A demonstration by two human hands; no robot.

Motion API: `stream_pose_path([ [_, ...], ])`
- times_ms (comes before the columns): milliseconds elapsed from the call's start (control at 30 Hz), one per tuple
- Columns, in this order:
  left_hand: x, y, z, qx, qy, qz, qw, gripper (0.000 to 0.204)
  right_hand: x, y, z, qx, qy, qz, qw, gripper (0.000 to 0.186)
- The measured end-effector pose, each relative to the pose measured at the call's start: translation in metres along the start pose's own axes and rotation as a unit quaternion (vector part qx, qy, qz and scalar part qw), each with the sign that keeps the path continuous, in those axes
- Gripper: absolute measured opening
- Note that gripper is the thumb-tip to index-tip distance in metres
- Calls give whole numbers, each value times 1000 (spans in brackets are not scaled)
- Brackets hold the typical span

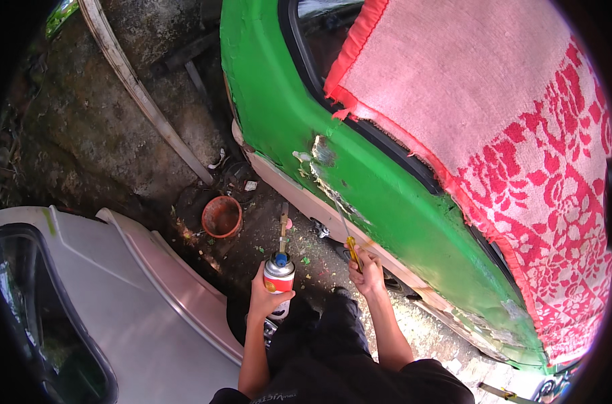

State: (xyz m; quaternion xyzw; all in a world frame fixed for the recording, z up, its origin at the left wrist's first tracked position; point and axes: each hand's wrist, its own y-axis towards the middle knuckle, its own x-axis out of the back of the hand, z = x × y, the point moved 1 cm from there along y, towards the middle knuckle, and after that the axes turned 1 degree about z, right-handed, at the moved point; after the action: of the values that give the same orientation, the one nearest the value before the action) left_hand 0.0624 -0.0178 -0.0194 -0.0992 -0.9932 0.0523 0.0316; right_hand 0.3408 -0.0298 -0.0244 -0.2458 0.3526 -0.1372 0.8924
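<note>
left hand clenched round red/white gas canister w/ brass torch nozzle, held upright, nozzle aimed toward green car door panel. right hand grips yellow-handled screwdriver, tip at the flaking patch on door's lower edge. looks like the heat-and-scrape stage, imo. next move needs the blade kept flat, flame off the window seal.

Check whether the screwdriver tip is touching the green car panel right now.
Touching. The head view shows the right hand holding the screwdriver, whose thin shaft ends on the chipped lower edge of the green car panel, with no gap visible.
</note>
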Motion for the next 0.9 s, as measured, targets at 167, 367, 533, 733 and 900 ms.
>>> stream_pose_path([
  [167, -3, 1, -6, 5, -18, 2, 1000, 66, -1, 5, -11, 6, 6, 6, 1000, 36],
  [367, -1, -9, 4, -2, -7, 13, 1000, 66, -9, 18, -12, 19, -18, 4, 1000, 36],
  [533, 0, -13, 0, 0, 5, -1, 1000, 65, 10, -7, 1, 23, 1, 6, 1000, 32],
  [733, 2, -11, -3, 12, -27, 12, 999, 65, -1, 12, -14, 9, 23, 14, 1000, 33],
  [900, -2, -9, -4, -4, -3, 9, 1000, 64, -8, 25, -7, -3, 13, 22, 1000, 32],
])
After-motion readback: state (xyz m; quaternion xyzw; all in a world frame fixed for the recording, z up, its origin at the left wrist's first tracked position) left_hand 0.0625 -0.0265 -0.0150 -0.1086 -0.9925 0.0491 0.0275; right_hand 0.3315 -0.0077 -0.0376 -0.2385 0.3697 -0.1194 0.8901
